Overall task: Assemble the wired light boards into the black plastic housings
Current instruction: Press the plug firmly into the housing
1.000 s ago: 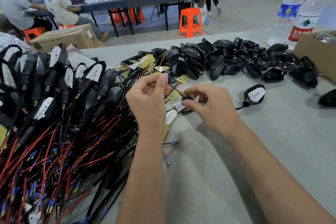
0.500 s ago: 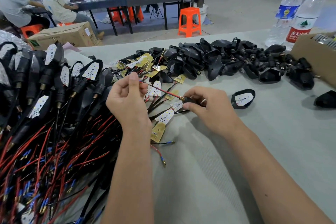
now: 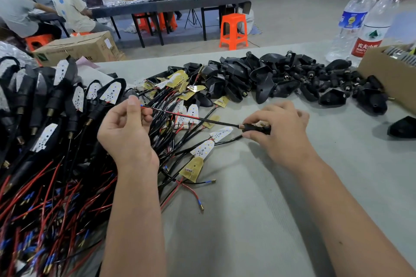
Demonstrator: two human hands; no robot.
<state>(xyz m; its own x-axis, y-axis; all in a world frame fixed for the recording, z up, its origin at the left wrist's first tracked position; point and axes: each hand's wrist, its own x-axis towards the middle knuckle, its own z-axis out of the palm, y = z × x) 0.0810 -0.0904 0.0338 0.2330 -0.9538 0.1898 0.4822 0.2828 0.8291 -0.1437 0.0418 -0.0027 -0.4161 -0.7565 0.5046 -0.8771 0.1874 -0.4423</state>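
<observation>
Wire has been drawn out a good deal in the last second — the left hand (image 3: pixel 126 135), which a second ago sat close against the right, has swung up and away to the left, and the red-and-black wire pair (image 3: pixel 191 117) now runs taut between the two hands. The left fingers (image 3: pixel 132 102) pinch the wire just behind its blue-sleeved end. The right hand (image 3: pixel 281 132) has stayed low over the bench (image 3: pixel 258 220), fingers clamped on the stem of a black plastic housing (image 3: pixel 256 128), whose brass threaded tip points toward the left hand with the wire emerging from it.

My reading is that the leads are being pulled through the housing stem, so the board at the far end can be drawn into the shell; the board itself is hidden under the right hand, and I cannot tell whether it is seated yet.

The housing is small and matte black, mostly covered by the grip. Loose light boards (image 3: pixel 202 149) — white faces with LED dots, yellow backs — lie just beside the hands. Empty housings (image 3: pixel 265 81) are heaped at the far side of the bench, and finished assemblies (image 3: pixel 56 105) are piled at the left with their red wires trailing toward the near edge.
</observation>
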